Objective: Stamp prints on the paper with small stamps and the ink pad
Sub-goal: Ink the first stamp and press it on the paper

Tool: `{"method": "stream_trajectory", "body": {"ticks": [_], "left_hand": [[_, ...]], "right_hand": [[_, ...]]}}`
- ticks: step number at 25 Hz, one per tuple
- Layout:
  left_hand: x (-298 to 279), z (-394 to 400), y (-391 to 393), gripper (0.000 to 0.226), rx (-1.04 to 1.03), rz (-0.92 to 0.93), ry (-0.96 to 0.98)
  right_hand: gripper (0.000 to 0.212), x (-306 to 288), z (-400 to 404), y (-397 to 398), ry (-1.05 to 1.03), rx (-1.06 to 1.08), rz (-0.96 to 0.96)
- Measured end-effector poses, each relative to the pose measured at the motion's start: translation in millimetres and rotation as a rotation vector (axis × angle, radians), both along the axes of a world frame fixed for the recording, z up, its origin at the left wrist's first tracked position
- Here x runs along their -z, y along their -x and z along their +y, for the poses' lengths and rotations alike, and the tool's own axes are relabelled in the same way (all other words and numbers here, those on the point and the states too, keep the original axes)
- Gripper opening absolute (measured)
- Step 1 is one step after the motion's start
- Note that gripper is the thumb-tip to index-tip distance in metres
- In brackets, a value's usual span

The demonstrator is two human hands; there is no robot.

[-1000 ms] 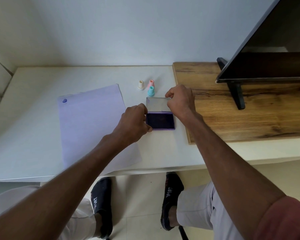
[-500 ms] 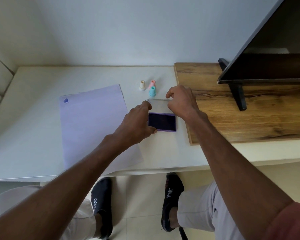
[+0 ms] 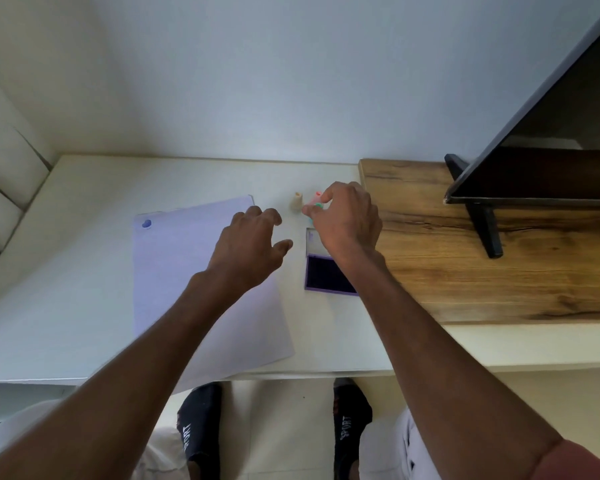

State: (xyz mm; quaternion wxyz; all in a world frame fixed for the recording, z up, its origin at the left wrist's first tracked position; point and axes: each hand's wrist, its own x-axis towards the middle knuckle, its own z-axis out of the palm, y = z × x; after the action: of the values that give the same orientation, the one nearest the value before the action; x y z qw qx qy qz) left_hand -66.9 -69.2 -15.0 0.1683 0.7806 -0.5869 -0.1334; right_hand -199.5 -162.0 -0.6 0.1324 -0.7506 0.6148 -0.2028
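A white sheet of paper (image 3: 174, 271) lies on the white table with one blue print (image 3: 146, 223) near its far left corner. To its right the purple ink pad (image 3: 323, 275) lies with its clear lid (image 3: 310, 237) folded back flat. Beyond it stand three small stamps: cream (image 3: 298, 201), pink (image 3: 316, 195) and teal (image 3: 317, 206). My right hand (image 3: 347, 220) reaches over the lid and pinches the teal stamp between thumb and forefinger. My left hand (image 3: 250, 247) hovers over the paper's right edge, fingers spread, holding nothing.
A wooden board (image 3: 482, 244) lies at the right on the table (image 3: 66, 271), with a dark monitor (image 3: 551, 150) on a black stand (image 3: 482, 223). A wall runs along the far edge. My feet in black shoes show below the near edge.
The ink pad's lid went from held up to lying flat. My right hand left it and reached forward to the teal stamp. My left hand let go of the pad and moved left.
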Motion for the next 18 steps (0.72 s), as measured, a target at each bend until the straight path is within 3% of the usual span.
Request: {"method": "stream_trajectory", "body": {"ticks": [7,11,12,14,16,18], "left_hand": [[-1,-5,7,0.047,0.003,0.048,0.064],[-1,-3,6,0.038,0.0,0.058,0.029],[-1,-3,6,0.035,-0.014,0.081,0.032],[-6,-5,6,0.032,-0.086,0.213,0.078],[-15,-9,7,0.036,-0.163,0.46,0.145],[-24,-10,9,0.043,-0.17,0.731,0.208]], "right_hand": [[0.035,11,-1,0,-0.013,0.049,0.041],[0.02,4,-2,4,-0.056,0.022,-0.049],[0.019,1,-4,5,-0.094,0.028,-0.137],[0.02,-5,-11,11,-0.272,0.045,-0.494],[0.027,-12,-13,18,-0.568,0.057,-0.908],[0.036,-15,-9,23,-0.814,0.02,-1.167]]}}
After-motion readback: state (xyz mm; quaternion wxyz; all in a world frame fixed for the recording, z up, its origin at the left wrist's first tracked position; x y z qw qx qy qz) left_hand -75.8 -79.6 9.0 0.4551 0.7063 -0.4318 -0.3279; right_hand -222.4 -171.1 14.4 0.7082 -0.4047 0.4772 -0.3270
